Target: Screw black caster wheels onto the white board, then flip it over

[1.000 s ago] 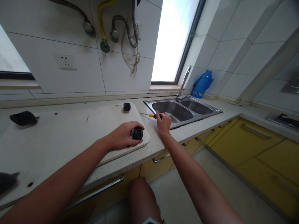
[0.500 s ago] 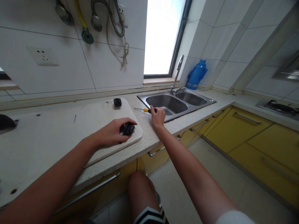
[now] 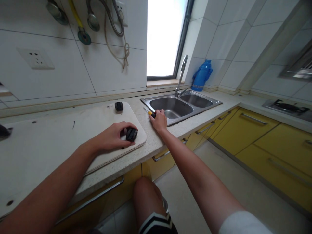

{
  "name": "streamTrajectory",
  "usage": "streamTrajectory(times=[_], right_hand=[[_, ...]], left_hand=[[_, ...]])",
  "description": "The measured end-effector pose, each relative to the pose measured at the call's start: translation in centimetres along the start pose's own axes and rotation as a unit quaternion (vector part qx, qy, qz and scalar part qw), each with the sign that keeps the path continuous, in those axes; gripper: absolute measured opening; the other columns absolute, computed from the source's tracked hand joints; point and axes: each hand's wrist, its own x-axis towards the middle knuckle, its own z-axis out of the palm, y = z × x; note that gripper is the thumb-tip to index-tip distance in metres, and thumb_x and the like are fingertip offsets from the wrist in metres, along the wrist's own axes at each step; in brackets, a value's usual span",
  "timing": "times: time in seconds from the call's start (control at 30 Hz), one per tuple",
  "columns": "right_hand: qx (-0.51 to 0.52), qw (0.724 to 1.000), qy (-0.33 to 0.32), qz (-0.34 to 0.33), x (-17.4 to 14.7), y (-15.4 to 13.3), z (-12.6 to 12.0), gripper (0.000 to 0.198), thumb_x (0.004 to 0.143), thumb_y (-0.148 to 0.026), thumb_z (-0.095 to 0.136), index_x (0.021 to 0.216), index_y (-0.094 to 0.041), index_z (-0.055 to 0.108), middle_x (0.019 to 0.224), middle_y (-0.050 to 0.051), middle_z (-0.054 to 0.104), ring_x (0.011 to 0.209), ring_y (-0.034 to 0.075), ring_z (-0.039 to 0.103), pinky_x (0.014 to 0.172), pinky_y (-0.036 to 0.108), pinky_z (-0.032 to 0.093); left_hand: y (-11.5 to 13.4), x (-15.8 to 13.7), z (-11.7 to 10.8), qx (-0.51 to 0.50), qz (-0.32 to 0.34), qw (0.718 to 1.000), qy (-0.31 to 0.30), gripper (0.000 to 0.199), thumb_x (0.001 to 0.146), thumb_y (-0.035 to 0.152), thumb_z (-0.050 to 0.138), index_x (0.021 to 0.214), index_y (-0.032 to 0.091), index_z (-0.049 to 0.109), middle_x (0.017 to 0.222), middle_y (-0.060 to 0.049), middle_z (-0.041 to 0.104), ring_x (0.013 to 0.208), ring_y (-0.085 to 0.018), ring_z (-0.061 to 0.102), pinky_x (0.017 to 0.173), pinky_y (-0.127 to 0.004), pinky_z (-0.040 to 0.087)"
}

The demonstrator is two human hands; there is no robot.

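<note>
A black ridged block (image 3: 131,134), perhaps a plastic foot, sits near the right corner of the white board (image 3: 56,130). My left hand (image 3: 115,135) wraps round that block from the left, thumb in front and fingers behind. To the right, beside the sink, my right hand (image 3: 159,121) is closed on a screwdriver (image 3: 151,114) with a yellow and black handle. Its thin shaft points away and left, low over the counter; most of the handle is hidden under my fingers. Another black block (image 3: 119,106) stands at the board's far right corner.
A steel double sink (image 3: 168,122) with a tap (image 3: 181,74) lies right of the board. Beyond it stands a blue thermos flask (image 3: 201,75). Holes dot the board, and a black part (image 3: 3,131) is at its left. A stove (image 3: 290,105) is far right.
My right hand has drawn the screwdriver slightly left, and its shaft has turned to point more away from me. My left hand keeps its hold on the block. The whole view has shifted slightly.
</note>
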Motion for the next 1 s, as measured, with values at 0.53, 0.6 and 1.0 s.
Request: streamTrajectory(times=[0.53, 0.6, 1.0], right_hand=[[-0.090, 0.993, -0.011, -0.072, -0.44, -0.98, 0.32, 0.029, 0.111, -0.038, 0.068, 0.132, -0.018, 0.068, 0.137, 0.017, 0.066, 0.126, 0.031, 0.066, 0.098, 0.038, 0.057], [-0.096, 0.993, -0.011, -0.074, -0.42, -1.00, 0.40, 0.029, 0.111, -0.039, 0.067, 0.131, -0.018, 0.067, 0.136, 0.017, 0.067, 0.125, 0.031, 0.066, 0.097, 0.038, 0.057], [-0.108, 0.992, -0.010, -0.070, -0.30, -0.96, 0.69, 0.028, 0.112, -0.038, 0.064, 0.132, -0.018, 0.066, 0.136, 0.017, 0.069, 0.123, 0.031, 0.068, 0.096, 0.037, 0.057]], left_hand=[[-0.33, -0.05, 0.35, -0.023, -0.004, 1.000, 0.010, 0.064, 0.080, 0.059, 0.093, 0.130, 0.022, 0.077, 0.101, -0.002, 0.076, 0.083, -0.020, 0.063, 0.078, -0.034, 0.051], [-0.35, -0.09, 0.34, -0.023, -0.004, 1.000, 0.010, 0.064, 0.079, 0.058, 0.094, 0.129, 0.022, 0.077, 0.101, -0.002, 0.076, 0.083, -0.019, 0.063, 0.078, -0.034, 0.050], [-0.41, -0.03, 0.28, -0.016, 0.012, 1.000, 0.012, 0.063, 0.077, 0.057, 0.095, 0.127, 0.022, 0.078, 0.107, -0.004, 0.079, 0.085, -0.020, 0.066, 0.080, -0.034, 0.054]])
